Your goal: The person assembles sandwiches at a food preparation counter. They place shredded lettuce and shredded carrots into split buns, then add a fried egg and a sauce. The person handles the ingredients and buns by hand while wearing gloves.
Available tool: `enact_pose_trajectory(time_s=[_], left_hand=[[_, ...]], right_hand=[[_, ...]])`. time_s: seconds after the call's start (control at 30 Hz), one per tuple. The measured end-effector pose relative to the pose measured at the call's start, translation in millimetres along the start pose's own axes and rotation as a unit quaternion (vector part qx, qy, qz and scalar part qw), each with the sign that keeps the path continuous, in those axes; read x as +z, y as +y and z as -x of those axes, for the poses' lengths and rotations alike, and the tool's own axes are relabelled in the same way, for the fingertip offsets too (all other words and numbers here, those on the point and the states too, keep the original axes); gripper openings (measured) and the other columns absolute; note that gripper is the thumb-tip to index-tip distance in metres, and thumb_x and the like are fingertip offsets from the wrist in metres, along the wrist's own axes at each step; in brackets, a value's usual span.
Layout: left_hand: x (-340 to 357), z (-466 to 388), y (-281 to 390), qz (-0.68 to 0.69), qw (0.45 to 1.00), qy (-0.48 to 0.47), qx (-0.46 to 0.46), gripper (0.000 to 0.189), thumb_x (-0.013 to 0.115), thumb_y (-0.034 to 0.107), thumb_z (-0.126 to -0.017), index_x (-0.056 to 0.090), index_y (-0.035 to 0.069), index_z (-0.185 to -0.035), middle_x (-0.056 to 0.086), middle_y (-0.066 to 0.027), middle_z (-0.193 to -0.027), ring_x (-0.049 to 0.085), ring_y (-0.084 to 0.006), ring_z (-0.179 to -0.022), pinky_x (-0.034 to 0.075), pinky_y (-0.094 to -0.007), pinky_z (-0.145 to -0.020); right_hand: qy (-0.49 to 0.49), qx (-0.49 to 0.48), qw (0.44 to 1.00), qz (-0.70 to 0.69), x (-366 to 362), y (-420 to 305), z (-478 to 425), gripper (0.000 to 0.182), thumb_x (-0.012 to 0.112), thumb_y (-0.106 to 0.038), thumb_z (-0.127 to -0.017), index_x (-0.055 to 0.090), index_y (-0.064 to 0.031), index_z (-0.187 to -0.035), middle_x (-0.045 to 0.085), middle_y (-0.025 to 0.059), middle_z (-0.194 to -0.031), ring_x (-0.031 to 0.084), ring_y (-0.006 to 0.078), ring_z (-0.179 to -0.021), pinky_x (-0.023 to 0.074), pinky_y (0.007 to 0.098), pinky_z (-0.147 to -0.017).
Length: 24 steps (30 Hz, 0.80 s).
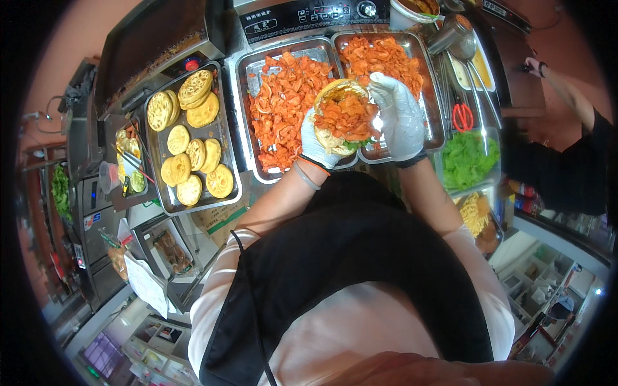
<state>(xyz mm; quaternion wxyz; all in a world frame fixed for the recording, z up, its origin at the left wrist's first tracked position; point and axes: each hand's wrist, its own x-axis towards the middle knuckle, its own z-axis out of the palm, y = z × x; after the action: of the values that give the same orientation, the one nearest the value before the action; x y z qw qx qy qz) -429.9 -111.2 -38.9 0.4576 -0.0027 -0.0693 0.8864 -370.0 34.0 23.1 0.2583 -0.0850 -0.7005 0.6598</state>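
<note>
My gloved left hand point(317, 142) holds a split round flatbread point(333, 90) from below and the left. Orange-red sauced meat pieces point(347, 113) fill it, with some green lettuce point(356, 144) and a pale spread at its lower edge. Just to the right is my gloved right hand point(397, 116), its fingers bent towards the filling; whether they touch it or pinch a piece is hidden. Beneath my hands are two steel trays of the same meat, the left tray point(245, 140) and the right tray point(437, 130).
A steel tray point(227, 144) of round flatbreads stands left. Right are red-handled scissors point(462, 116), ladles point(466, 50) and a plastic tub of lettuce point(468, 157). An induction cooker panel point(316, 18) lies behind the meat trays. Another person's hand point(533, 66) reaches in at far right.
</note>
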Motion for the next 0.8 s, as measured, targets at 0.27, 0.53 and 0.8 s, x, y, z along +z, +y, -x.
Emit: enact_pose_trajectory(time_s=[0.27, 0.53, 0.8], left_hand=[[-15, -9, 8, 0.016, 0.999, 0.042, 0.019, 0.055, 0.03, 0.037, -0.103, 0.042, 0.003, -0.145, 0.045, -0.0207, -0.147, 0.045, -0.0391, -0.134, 0.037, -0.0525, -0.113], [-1, -30, 5, -0.03, 0.996, 0.07, 0.042, 0.052, 0.029, 0.033, -0.104, 0.042, 0.002, -0.144, 0.046, -0.0214, -0.146, 0.047, -0.0386, -0.132, 0.039, -0.0514, -0.112], [1, -29, -6, -0.007, 0.999, -0.015, -0.028, 0.054, 0.03, 0.036, -0.104, 0.042, 0.002, -0.144, 0.048, -0.0207, -0.145, 0.05, -0.0373, -0.13, 0.042, -0.0502, -0.11]], right_hand=[[0.052, 0.087, 0.995, 0.005, -24, 29, 18, 0.025, 0.049, -0.01, -0.102, 0.06, -0.0006, -0.123, 0.06, 0.0101, -0.127, 0.056, 0.0191, -0.118, 0.0427, 0.033, -0.105], [-0.091, 0.029, 0.978, 0.187, -31, 8, 16, 0.055, 0.074, -0.005, -0.078, 0.06, -0.0112, -0.131, 0.057, 0.0154, -0.129, 0.056, 0.0262, -0.119, 0.0466, 0.0372, -0.1], [-0.097, -0.087, 0.964, 0.232, -40, 12, 10, 0.04, 0.063, 0.009, -0.082, 0.063, -0.0029, -0.12, 0.06, 0.0108, -0.113, 0.06, 0.0205, -0.105, 0.0491, 0.0281, -0.089]])
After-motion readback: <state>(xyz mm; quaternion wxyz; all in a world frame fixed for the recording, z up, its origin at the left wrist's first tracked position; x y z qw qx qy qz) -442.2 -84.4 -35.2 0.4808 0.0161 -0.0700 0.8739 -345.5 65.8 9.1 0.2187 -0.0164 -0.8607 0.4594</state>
